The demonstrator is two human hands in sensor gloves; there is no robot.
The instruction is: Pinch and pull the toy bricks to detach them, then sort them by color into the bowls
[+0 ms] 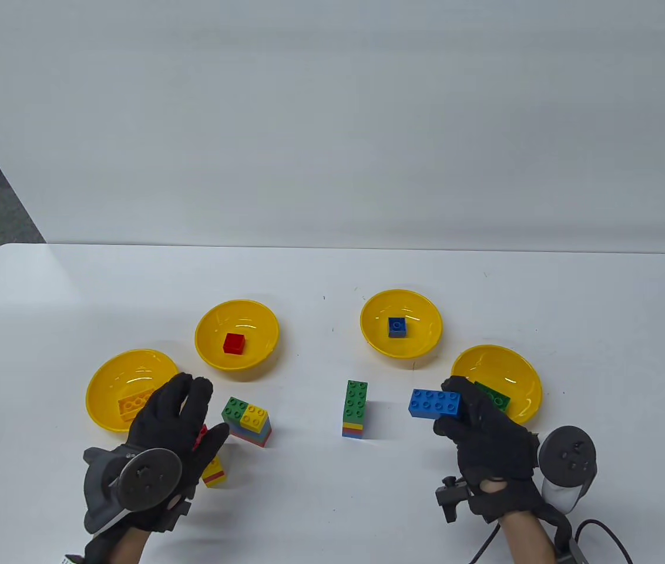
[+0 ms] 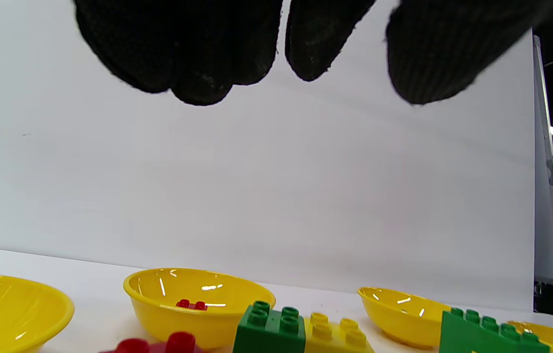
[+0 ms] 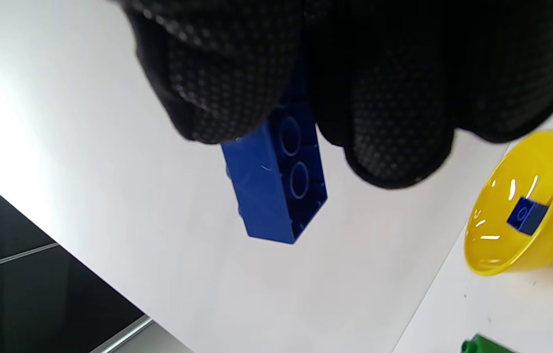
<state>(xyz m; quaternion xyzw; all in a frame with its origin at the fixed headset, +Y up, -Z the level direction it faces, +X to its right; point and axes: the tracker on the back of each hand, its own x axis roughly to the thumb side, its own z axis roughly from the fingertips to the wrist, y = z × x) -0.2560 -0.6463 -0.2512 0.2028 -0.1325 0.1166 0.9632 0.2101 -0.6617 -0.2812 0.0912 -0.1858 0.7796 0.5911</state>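
Note:
My right hand [image 1: 456, 408] pinches a long blue brick [image 1: 435, 403] and holds it above the table, left of the bowl [image 1: 523, 376] that holds a green brick [image 1: 494, 396]. In the right wrist view the blue brick [image 3: 276, 191] hangs between my fingertips [image 3: 394, 137]. My left hand [image 1: 194, 411] hovers with straight fingers and holds nothing. Under it lie a red brick [image 1: 200, 437] and a small yellow-topped stack [image 1: 214, 470]. A stack topped green and yellow [image 1: 247, 420] and a tall green-topped stack [image 1: 356, 408] stand mid-table.
Three more yellow bowls stand here: the left one [image 1: 103, 382] with a yellow brick [image 1: 133, 404], one [image 1: 262, 329] with a red brick [image 1: 234, 343], one [image 1: 426, 320] with a small blue brick [image 1: 397, 327]. A tracker cable [image 1: 603, 529] trails by my right wrist.

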